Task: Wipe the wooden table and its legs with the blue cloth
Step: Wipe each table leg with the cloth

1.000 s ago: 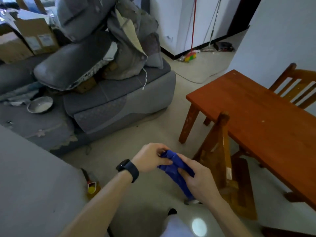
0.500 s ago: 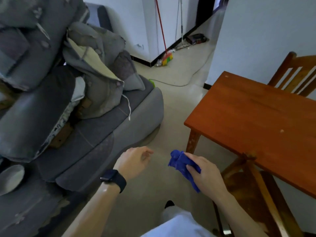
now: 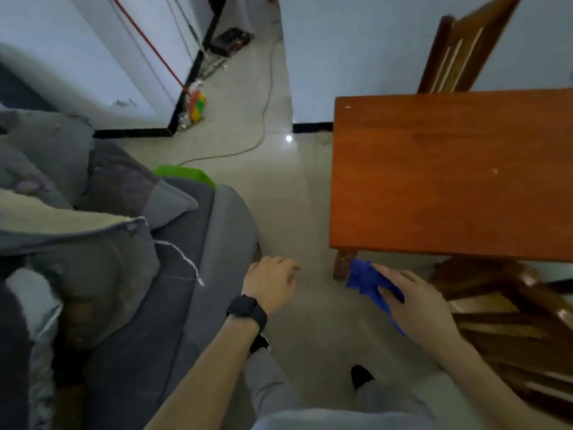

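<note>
The reddish wooden table [image 3: 449, 175] fills the right half of the view, its near-left leg [image 3: 342, 263] showing just under the corner. My right hand [image 3: 415, 302] grips the bunched blue cloth [image 3: 366, 280] in the air just below the table's near edge, right beside that leg. My left hand [image 3: 273, 280], a black watch on its wrist, hangs over the floor to the left with loosely curled fingers and holds nothing.
A grey sofa [image 3: 148, 274] piled with cushions stands close on the left. One wooden chair [image 3: 511, 330] sits tucked at the table's near side and another [image 3: 459, 48] at the far side. A broom [image 3: 195, 103] and a cable [image 3: 263, 125] lie by the far wall.
My left hand let go of the cloth and moved aside. My right hand carried the cloth toward the table's near-left leg. The view swung right, over the table.
</note>
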The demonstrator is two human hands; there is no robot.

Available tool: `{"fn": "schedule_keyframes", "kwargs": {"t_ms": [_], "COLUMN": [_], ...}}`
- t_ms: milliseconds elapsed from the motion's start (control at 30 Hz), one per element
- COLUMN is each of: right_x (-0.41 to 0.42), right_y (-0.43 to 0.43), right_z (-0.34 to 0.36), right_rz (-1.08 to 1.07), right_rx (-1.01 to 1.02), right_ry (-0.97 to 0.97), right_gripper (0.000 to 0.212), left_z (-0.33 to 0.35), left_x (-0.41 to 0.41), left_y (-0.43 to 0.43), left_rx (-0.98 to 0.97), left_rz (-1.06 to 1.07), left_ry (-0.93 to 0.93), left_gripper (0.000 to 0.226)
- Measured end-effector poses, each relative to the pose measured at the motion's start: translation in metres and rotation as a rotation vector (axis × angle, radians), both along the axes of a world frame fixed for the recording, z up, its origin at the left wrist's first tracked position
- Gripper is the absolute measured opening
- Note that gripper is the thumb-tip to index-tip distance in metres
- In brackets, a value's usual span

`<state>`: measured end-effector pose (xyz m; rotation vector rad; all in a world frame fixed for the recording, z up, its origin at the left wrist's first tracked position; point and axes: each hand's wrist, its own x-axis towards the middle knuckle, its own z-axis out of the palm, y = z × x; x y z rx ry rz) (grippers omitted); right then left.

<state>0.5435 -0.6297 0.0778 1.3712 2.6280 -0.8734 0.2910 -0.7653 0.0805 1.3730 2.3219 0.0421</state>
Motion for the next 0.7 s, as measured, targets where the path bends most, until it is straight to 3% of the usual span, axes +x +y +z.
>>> {"fn": "schedule_keyframes", "kwargs": {"t_ms": [167, 300, 500, 700], "right_x": [-0.02, -0.04, -0.073, -0.104], "right_y": [-0.049, -0.082, -0.107, -0.095], "right_z": [-0.031, -0.062, -0.121, -0.227], "right_rz": [-0.351, -0.59, -0.837, -1.092], "right_rx": [-0.045, -0.102, -0.174, -0.118], "right_ry": [-0.018, 0.008, 0.235, 0.418], "right_gripper": [0.047, 0.047, 0.046, 0.051], "left_z": [-0.039, -0.07, -0.119, -0.187], "left_x": [-0.047, -0.066, -0.051, -0.054], "left_y": [0.063, 0.112, 0.147, 0.157], "left_rx": [0.04, 0.074, 0.128, 0.352], "left_rz": [-0.308, -0.477, -0.703, -0.86], "left_ry": [-0.077, -0.125, -0.052, 0.041], "left_gripper": [0.031, 0.047, 0.065, 0.054]}}
